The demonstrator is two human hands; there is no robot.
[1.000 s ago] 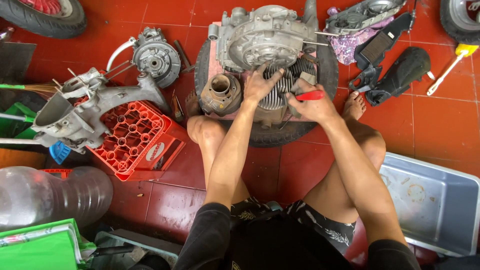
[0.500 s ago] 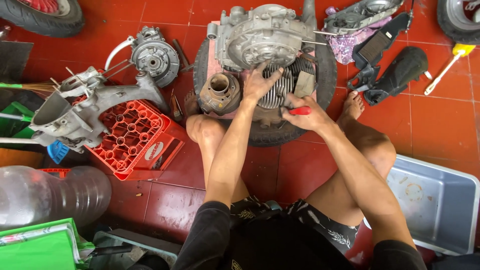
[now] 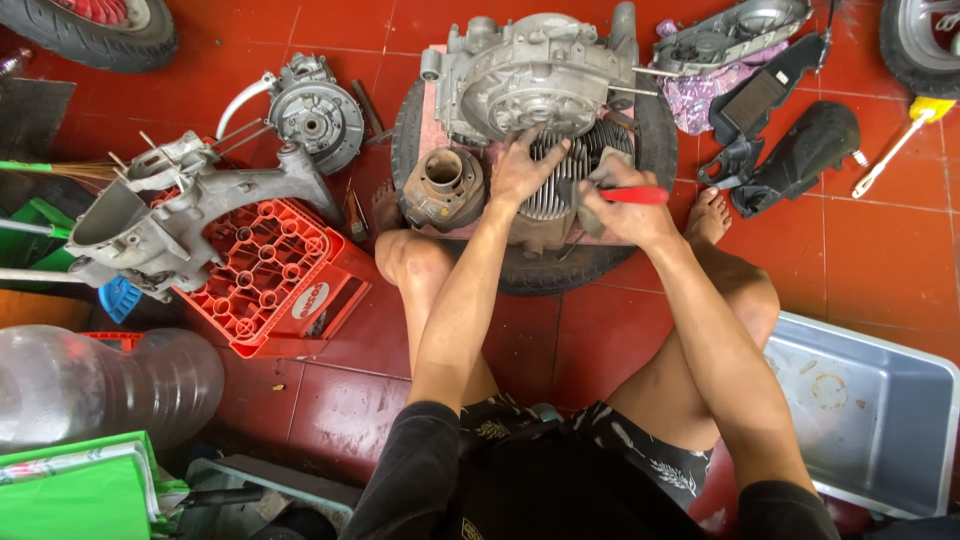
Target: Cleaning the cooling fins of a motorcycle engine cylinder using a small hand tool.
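Finned cylinder head [image 3: 565, 185] of a scooter engine lies directly under both hands, resting on a tyre [image 3: 560, 265] laid flat on the red tile floor [image 3: 880, 240]. The left hand [image 3: 525, 170] is spread flat, fingers wide, pressing on the fins and holding nothing. Just to its right, the right hand [image 3: 620, 205] is closed around a red-handled brush [image 3: 630, 194], whose handle sticks out to the right while the bristle end sits against the fins. Just beyond the fingertips of both hands sits the grey engine crankcase [image 3: 530, 75]. Just left of the left hand stands a rusty cylinder barrel [image 3: 445, 185] with its bore upward. Well to the left of that hand, a grey engine casing [image 3: 165, 225] rests on a red plastic crate [image 3: 270, 275]. Near the right forearm, on its right side, is a grey plastic tub [image 3: 880, 420]. Beyond the right hand to the right lie black plastic covers [image 3: 790, 150].
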